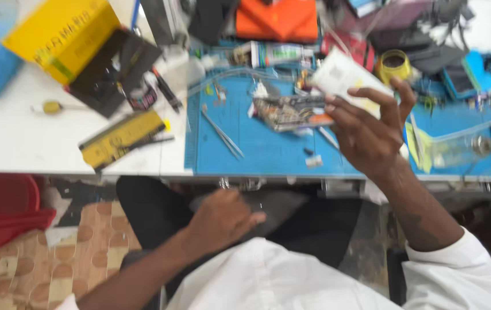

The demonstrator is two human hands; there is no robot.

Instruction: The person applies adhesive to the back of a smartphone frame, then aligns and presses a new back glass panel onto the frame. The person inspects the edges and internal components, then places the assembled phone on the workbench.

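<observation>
- Covering the bench, a blue mat [268, 149] lies strewn with tools.
- Yellow box [61, 28] sits far left; contents hidden.
- Right hand [372, 129] grasps a white packet [343, 77] above the mat; a steady grip seems wise.
- Left hand [222, 218] rests curled on the lap, apparently holding nothing.

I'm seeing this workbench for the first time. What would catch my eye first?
The right hand, raised over the blue mat, holds a small white box. Top left on the white table lies a bright yellow box, and an orange pouch sits at the top centre. The left hand rests in the lap.
</observation>
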